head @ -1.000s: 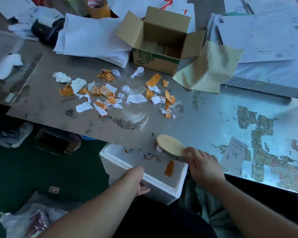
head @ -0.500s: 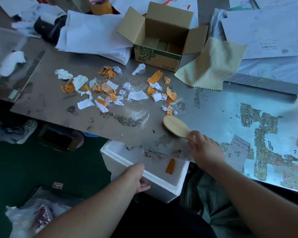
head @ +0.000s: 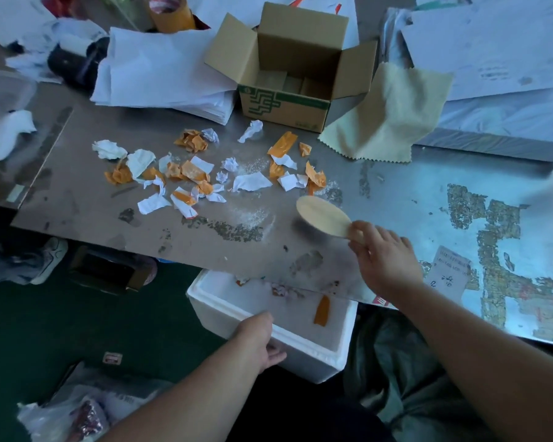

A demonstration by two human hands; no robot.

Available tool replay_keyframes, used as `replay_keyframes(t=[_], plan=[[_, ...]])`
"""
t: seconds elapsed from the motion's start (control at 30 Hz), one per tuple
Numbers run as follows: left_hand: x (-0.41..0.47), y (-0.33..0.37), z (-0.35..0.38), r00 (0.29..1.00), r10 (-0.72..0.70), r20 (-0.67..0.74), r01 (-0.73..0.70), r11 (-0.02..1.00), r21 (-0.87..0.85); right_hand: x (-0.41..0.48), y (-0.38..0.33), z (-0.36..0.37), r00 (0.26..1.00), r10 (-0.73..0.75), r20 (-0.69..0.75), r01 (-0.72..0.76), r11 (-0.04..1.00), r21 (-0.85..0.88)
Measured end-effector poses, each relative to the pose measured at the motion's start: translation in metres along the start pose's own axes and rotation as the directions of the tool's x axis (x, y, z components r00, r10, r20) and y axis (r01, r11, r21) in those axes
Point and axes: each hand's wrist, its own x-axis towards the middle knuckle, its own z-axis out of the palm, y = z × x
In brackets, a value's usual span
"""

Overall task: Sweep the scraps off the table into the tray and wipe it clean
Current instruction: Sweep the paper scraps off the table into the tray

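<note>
Orange and white paper scraps (head: pixel 198 177) are spread all over the left half of our metal table (head: pixel 77 199), with a dusting of white powder (head: pixel 253 215) just on the near side of them. Our right hand (head: pixel 383 260) is wrapped tight round the handle of a pale wooden brush (head: pixel 323 218). Its oval head is just beside the rightmost scraps. It's blurry there, so we honestly can't tell if the bristles touch the surface.

Our left hand (head: pixel 256 339) is down below the table edge, fingers curled over the near wall of the white foam tray (head: pixel 304 342), which sits tucked partly under that edge. One orange strip (head: pixel 321 311) and a few small bits lie in the tray already.

Farther back, a yellow cloth (head: pixel 387 116) lies right beside an open cardboard box (head: pixel 284 103). A stack of white paper (head: pixel 163 74) sits on the box's left.
</note>
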Motion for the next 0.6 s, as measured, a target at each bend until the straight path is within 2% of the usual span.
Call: replay_keyframes(t=[0.07, 0.17, 0.4, 0.53, 0.6], plan=[[0.004, 0.001, -0.002, 1.0, -0.007, -0.01, 0.007, 1.0, 0.007, 0.021, 0.0, -0.004, 0.999, 0.041, -0.008, -0.041, 0.996, -0.077], [0.005, 0.004, -0.006, 1.0, -0.026, -0.012, 0.027, 0.999, 0.038, 0.027, -0.004, -0.002, 0.993, 0.094, 0.078, -0.082, 0.985, -0.151], [0.006, 0.008, -0.01, 0.998, -0.056, 0.039, 0.053, 0.996, 0.074, -0.049, -0.023, 0.018, 0.955, 0.095, 0.28, -0.065, 0.991, -0.116], [0.007, 0.015, -0.013, 0.996, -0.062, 0.062, 0.055, 0.992, 0.114, -0.075, -0.035, 0.017, 0.954, 0.063, 0.295, -0.036, 0.995, -0.096], [0.008, 0.018, -0.015, 0.996, -0.062, 0.066, 0.054, 0.991, 0.126, -0.072, -0.037, 0.016, 0.963, 0.094, 0.254, -0.073, 0.993, -0.092]])
